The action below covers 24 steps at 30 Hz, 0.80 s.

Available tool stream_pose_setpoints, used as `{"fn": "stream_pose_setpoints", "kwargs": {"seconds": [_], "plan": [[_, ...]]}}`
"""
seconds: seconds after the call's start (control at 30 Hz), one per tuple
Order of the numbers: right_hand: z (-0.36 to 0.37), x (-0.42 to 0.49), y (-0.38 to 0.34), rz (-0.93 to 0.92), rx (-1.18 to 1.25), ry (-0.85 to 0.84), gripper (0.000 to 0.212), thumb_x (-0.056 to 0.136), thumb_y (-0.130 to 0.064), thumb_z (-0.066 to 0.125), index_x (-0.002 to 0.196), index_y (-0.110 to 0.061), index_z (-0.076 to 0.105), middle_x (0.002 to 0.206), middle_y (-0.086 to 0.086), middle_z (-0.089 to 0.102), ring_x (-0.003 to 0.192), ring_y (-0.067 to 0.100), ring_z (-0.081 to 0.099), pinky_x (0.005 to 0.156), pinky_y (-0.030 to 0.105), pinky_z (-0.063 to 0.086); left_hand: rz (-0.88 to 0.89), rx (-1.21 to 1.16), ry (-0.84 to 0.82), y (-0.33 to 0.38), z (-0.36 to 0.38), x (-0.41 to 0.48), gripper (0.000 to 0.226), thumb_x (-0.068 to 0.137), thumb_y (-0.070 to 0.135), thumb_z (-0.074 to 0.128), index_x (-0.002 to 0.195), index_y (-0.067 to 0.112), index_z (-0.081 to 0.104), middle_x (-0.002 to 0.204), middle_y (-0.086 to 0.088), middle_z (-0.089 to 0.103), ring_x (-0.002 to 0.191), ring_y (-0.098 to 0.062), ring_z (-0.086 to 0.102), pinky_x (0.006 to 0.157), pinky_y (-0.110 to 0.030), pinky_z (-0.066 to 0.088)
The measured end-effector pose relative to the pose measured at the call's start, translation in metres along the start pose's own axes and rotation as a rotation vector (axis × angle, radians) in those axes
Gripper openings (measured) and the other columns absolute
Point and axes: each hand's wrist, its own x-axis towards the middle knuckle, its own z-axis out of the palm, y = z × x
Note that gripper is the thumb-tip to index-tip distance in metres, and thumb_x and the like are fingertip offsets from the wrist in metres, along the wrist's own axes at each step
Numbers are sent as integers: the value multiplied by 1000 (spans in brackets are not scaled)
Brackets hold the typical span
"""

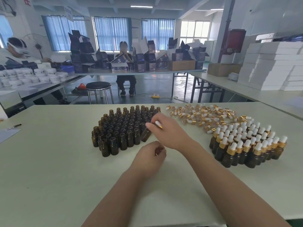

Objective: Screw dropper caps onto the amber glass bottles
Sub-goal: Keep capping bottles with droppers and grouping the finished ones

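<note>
White dropper cap in right hand's grip, tilted bottle beneath.

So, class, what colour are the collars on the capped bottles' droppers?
Gold collars on the capped bottles, under white bulbs; the head view shows them best.

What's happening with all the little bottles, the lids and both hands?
Uncapped bottles, upright, open, grouped left.
Capped bottles, upright, caps on, grouped right.
Loose dropper caps, lying in a pile.
Right hand, holds a dropper cap.
Tilted bottle, uncapped, leaning at the right hand's fingertips.
Left hand, curled round a small amber thing, mostly hidden.
</note>
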Motion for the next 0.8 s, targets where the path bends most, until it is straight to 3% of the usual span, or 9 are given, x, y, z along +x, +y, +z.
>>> {"fn": "stream_pose_setpoints", "kwargs": {"seconds": [0.2,0.3,0.4,0.57,0.67,0.8], "plan": [[-9,-17,34,140,211,208,17,92,-40,57,77,-32,52,76,-12,55,70,-8,49,60,5,37,-56,-24,251,2,0,-1,35,79,37,70,58,21,48,50,10,45,49,-4,41,53,-23,31],[-4,-24,35,174,265,187,15,91,-37,59,80,-29,55,82,-12,58,75,-8,51,62,3,37,-58,-81,326,5,-2,-2,33,74,41,73,67,24,46,58,10,47,52,-4,42,52,-21,33],[9,-28,31,163,310,94,12,88,-34,64,79,-29,57,83,-10,62,74,-2,55,62,6,40,-52,-94,247,5,-3,-1,27,75,41,70,86,28,49,78,6,53,61,-5,46,56,-23,36],[13,-32,28,156,325,7,13,89,-28,64,77,-26,59,80,-12,59,69,-6,53,61,8,39,24,-96,109,2,-3,-2,15,88,33,60,101,24,60,86,4,60,61,-5,46,62,-31,45],[11,-32,25,215,452,43,17,93,-23,57,76,-22,54,72,-8,53,62,6,50,61,20,41,26,-79,65,1,-2,-2,9,94,35,54,93,27,58,75,8,58,59,-1,47,59,-23,41],[8,-28,22,336,837,210,17,95,-7,40,80,-14,44,57,-3,49,51,14,49,55,28,42,-2,-62,71,0,-3,-1,22,95,38,50,85,19,53,68,6,50,57,-4,42,57,-22,37]]}}
